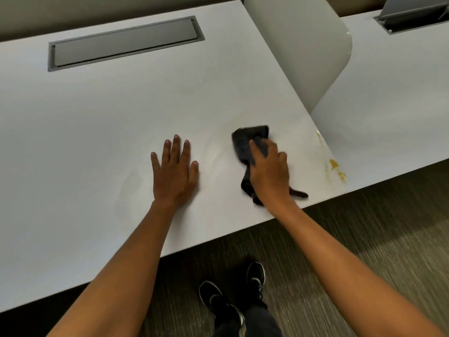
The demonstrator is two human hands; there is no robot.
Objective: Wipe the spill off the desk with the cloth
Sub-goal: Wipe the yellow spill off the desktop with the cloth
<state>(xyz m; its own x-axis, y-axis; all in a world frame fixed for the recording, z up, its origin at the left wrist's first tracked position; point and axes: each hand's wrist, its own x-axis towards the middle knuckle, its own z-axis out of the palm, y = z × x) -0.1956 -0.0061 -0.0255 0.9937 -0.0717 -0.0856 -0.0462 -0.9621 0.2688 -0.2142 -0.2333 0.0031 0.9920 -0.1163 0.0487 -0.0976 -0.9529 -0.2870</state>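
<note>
The white bench holds a dark gray cloth, bunched up under the right grip, which presses on it. The left grip lies flat on the bench, just beside that grip. A yellow-brown spill sits on the other side of the right grip, near the bench's edge. A gray metal flap is set in the bench, far beyond both grips.

The right hand covers the middle of the dark cloth, whose trailing end is smeared by motion blur. The table runs off the left edge. A neighbouring desk and its grey flap are cut by the right and top edges. The shoes are partly hidden.
</note>
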